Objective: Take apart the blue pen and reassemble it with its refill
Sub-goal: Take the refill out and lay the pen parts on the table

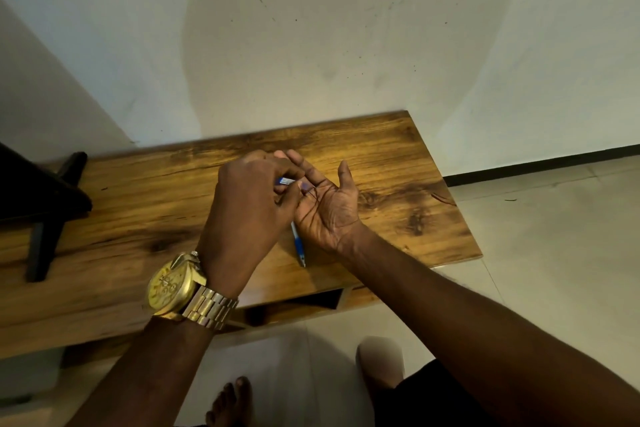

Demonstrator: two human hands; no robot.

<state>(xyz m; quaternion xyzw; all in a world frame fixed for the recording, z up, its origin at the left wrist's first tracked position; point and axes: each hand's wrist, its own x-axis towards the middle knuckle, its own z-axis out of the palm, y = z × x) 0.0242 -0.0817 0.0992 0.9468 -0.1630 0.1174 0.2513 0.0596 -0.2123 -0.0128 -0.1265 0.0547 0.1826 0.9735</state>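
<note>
bare foot (230, 402) | left hand (247, 208) fingers pinch blue pen (298, 243), label unreadable | right hand (329, 208) fingers apart

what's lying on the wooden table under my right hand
A blue-and-white pen piece pokes out below the right hand, its metal tip toward you on the wooden table. Its upper end is hidden under the palm.

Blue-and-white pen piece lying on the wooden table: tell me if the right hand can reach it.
Probably yes. The blue-and-white pen piece lies just beside the open right hand, partly under it; nothing blocks it on the wooden table.
</note>
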